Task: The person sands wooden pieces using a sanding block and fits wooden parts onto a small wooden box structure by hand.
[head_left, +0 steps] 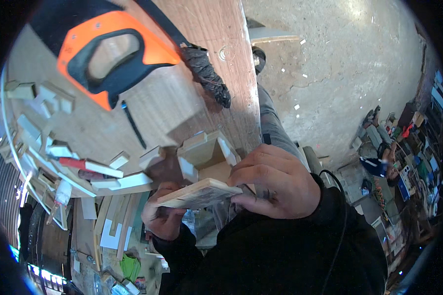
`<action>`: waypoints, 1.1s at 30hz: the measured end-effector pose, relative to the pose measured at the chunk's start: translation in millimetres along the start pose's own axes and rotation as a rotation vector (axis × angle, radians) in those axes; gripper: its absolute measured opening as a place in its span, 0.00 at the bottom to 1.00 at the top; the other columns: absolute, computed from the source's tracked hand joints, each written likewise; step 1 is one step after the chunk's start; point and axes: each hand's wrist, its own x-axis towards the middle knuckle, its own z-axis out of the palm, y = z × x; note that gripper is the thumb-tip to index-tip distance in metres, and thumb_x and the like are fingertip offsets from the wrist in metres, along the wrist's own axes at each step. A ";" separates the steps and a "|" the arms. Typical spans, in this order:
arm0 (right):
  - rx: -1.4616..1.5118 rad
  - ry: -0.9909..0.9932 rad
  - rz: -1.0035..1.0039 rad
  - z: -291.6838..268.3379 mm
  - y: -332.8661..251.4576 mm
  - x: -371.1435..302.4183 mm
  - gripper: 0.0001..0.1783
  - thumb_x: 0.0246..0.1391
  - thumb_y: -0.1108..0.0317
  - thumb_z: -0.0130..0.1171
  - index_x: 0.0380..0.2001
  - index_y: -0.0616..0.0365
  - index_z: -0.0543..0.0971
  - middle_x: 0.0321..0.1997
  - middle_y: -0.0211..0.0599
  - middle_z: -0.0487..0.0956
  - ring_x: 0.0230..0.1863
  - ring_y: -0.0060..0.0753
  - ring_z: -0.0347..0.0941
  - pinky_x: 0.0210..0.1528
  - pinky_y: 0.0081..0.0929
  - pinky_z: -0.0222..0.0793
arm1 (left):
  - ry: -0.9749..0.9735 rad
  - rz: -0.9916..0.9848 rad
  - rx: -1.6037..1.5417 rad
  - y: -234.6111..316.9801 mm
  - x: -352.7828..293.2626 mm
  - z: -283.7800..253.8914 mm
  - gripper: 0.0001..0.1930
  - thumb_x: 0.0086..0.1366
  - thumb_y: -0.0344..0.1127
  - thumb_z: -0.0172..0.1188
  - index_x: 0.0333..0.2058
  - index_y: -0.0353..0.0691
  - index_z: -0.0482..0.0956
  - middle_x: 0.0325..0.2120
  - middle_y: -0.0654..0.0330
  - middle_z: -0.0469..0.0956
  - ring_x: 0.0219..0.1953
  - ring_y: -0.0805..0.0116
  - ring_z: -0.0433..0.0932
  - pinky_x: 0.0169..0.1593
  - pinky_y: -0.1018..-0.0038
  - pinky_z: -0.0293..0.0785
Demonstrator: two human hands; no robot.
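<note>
A small flat wooden board (198, 194) is held near my body, tilted, with its edge facing up. My left hand (163, 215) is closed around the board's left end. At its right end my right hand (276, 183) pinches the board between thumb and fingers. Just beyond the board, at the table's near edge, sits a small open wooden box (205, 156). The fingers of my right hand are close by the box's right side; whether they touch it I cannot tell.
On the wooden table (165, 110) lie a handsaw with an orange and black handle (152, 42), a tool with a dark wrapped grip (206, 76), a blue-black pen (133, 124), a red-handled tool (76, 164) and several wood offcuts (59, 98). A person (381, 164) is far right.
</note>
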 end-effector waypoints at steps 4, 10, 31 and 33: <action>0.091 0.039 -0.006 -3.2 -49.6 -5.1 0.17 0.47 0.72 0.68 0.42 0.59 0.76 0.35 0.38 0.78 0.33 0.35 0.76 0.36 0.30 0.72 | -0.014 -0.035 -0.218 43.6 -16.3 15.5 0.18 0.55 0.25 0.69 0.42 0.27 0.74 0.38 0.46 0.80 0.41 0.61 0.80 0.46 0.69 0.76; 0.134 0.093 0.010 -14.7 -135.3 -29.0 0.14 0.48 0.76 0.63 0.40 0.59 0.77 0.33 0.36 0.77 0.30 0.29 0.76 0.33 0.26 0.71 | -0.054 0.044 -0.284 85.5 -68.3 23.6 0.20 0.56 0.25 0.69 0.45 0.30 0.72 0.41 0.55 0.79 0.39 0.70 0.79 0.42 0.76 0.75; -0.282 0.122 -0.475 22.3 -262.7 -170.0 0.14 0.41 0.77 0.63 0.36 0.57 0.80 0.31 0.38 0.72 0.31 0.42 0.73 0.34 0.31 0.71 | -0.186 1.029 0.505 215.9 -205.8 43.9 0.17 0.50 0.25 0.70 0.40 0.36 0.79 0.36 0.53 0.78 0.38 0.58 0.78 0.43 0.70 0.74; -0.325 0.115 -0.514 24.7 -261.8 -185.8 0.14 0.41 0.76 0.64 0.36 0.57 0.80 0.31 0.38 0.72 0.31 0.42 0.73 0.34 0.31 0.71 | -0.146 1.023 0.494 205.5 -222.2 49.0 0.16 0.50 0.25 0.70 0.40 0.36 0.79 0.36 0.53 0.78 0.38 0.57 0.79 0.42 0.70 0.74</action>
